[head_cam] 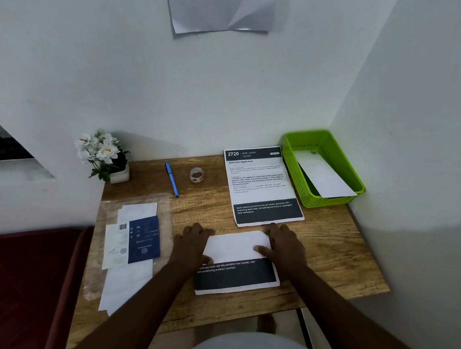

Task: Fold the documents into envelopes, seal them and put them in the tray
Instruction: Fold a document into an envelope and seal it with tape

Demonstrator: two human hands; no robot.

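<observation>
Both hands are down on a folded document (233, 261) at the front middle of the wooden desk (330, 254): the left hand (190, 247) grips its left edge with fingers curled over the top and thumb on the paper, and the right hand (282, 242) presses flat on the right side, fingers straight. A second printed sheet (261, 184) lies flat just behind it, and the green tray (330, 139) in the back right corner holds a white envelope (323, 175). A plastic pack of envelopes (134, 240) sits on the left, with a blue pen (171, 179), a tape roll (196, 174) and a flower pot (103, 155) along the back.
</observation>
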